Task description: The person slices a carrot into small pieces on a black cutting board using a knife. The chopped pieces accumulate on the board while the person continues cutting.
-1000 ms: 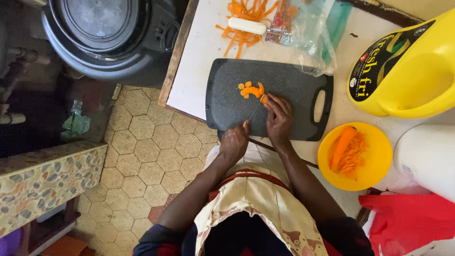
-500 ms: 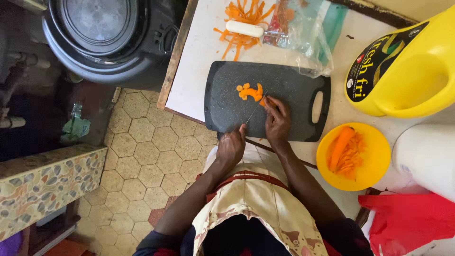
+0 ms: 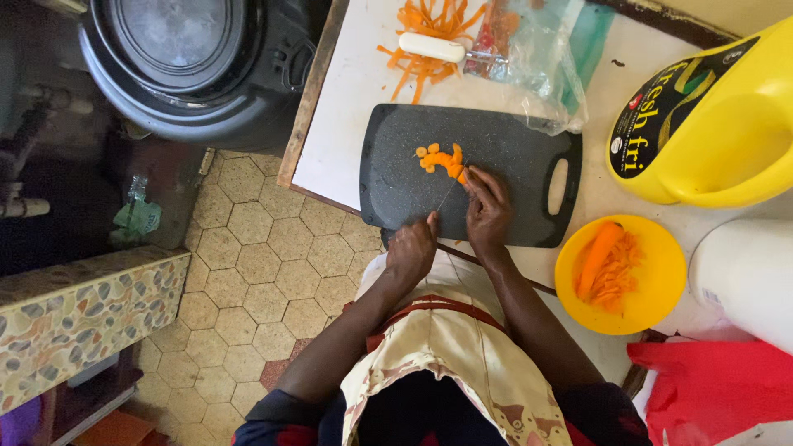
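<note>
— Well, what worries you here?

— The fingertips. The right hand (image 3: 487,208) pins the last stub of carrot (image 3: 459,173) on the dark cutting board (image 3: 396,182), and the thin knife (image 3: 447,195) runs just beside those fingers. With so little carrot left, I'd judge a slip of the blade could nick a fingertip.

— Anything else?

— The board's near edge sits close to the edge of the white table (image 3: 339,140), with tiled floor (image 3: 248,264) below. A hard push might, I think, slide the board or send the cut slices (image 3: 435,157) rolling off.

— How are the hands set?

— The left hand (image 3: 410,249) is closed round the knife's handle, near the board's lower edge, blade angled up and to the right toward the stub. The right hand lies flat and curled, fingers pressed down on the stub, not open. Both forearms come up from the person's body at the bottom of the view and converge on the board.

— And round about?

— The slices are heaped just left of the stub. A yellow bowl (image 3: 652,306) to the right holds a peeled carrot and shavings; a white-handled peeler (image 3: 432,47) lies on orange peelings beyond the board, beside a clear plastic bag (image 3: 537,58). A big yellow jug (image 3: 710,124) stands at the far right.
</note>
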